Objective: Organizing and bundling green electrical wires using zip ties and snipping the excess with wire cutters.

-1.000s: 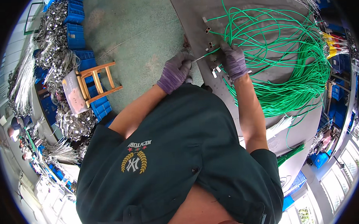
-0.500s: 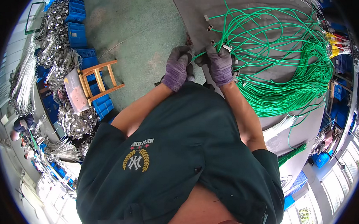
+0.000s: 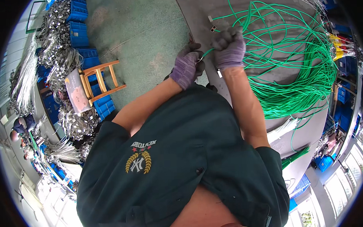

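Observation:
My left hand (image 3: 187,67), in a purple and grey knitted glove, is closed on the end of a green cable (image 3: 208,52) near the table's left edge. To its right my right hand (image 3: 230,49), gloved the same way, is curled into a fist over the green cables, one running from it toward my left hand. What lies inside its fingers is mostly hidden. A large looped bundle of green cables (image 3: 297,95) spreads over the grey table to the right. A small dark connector (image 3: 213,28) and a white connector (image 3: 210,19) lie just beyond my right hand.
The grey table (image 3: 198,15) ends in an edge by my left hand. On the floor at left lies a wooden stool (image 3: 102,82). Blue crates (image 3: 79,35) and heaps of grey cables (image 3: 57,41) line the left side. Yellow-tipped cables (image 3: 341,47) sit at far right.
My right hand has moved up and right, away from my left hand, with its fingers curled. More green cable shows between them. My left hand has shifted slightly right.

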A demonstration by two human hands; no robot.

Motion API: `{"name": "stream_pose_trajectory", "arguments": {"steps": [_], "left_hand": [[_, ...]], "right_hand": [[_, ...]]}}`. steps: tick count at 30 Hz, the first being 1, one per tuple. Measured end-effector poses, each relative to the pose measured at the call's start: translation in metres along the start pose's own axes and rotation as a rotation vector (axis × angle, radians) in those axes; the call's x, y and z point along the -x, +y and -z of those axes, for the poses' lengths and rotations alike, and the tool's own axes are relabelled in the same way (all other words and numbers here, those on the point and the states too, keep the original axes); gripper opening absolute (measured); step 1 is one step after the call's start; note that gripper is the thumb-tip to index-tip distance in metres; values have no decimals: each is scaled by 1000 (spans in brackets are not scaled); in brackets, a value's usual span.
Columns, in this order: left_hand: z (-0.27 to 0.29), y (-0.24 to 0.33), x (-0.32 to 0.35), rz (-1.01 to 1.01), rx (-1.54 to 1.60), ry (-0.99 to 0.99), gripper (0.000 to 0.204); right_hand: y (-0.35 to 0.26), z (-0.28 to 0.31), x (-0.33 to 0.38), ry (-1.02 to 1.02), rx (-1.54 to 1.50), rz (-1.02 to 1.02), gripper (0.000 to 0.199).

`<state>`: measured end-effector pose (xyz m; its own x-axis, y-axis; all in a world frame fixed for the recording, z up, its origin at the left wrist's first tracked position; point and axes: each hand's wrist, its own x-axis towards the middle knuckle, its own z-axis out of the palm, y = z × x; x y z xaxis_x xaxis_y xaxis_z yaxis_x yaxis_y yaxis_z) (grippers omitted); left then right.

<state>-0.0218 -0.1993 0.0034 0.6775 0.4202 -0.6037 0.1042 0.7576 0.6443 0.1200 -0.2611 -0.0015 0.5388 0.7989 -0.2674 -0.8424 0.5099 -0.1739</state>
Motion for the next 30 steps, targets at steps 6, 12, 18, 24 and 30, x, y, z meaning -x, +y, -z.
{"name": "stream_pose_trajectory", "arguments": {"steps": [6, 12, 18, 24, 30], "left_hand": [[8, -23, -18, -261, -180, -35, 38], [1, 1, -6, 48, 103, -97, 42], [7, 4, -6, 129, 32, -168, 57], [-4, 8, -2, 126, -54, -139, 54], [1, 3, -14, 43, -34, -180, 29]], "right_hand": [[27, -3, 6, 126, 114, -16, 42], [24, 3, 4, 60, 147, 30, 39], [14, -14, -6, 391, 189, 149, 32], [-5, 13, -15, 142, 106, 65, 35], [-22, 4, -25, 120, 7, 80, 33]]}}
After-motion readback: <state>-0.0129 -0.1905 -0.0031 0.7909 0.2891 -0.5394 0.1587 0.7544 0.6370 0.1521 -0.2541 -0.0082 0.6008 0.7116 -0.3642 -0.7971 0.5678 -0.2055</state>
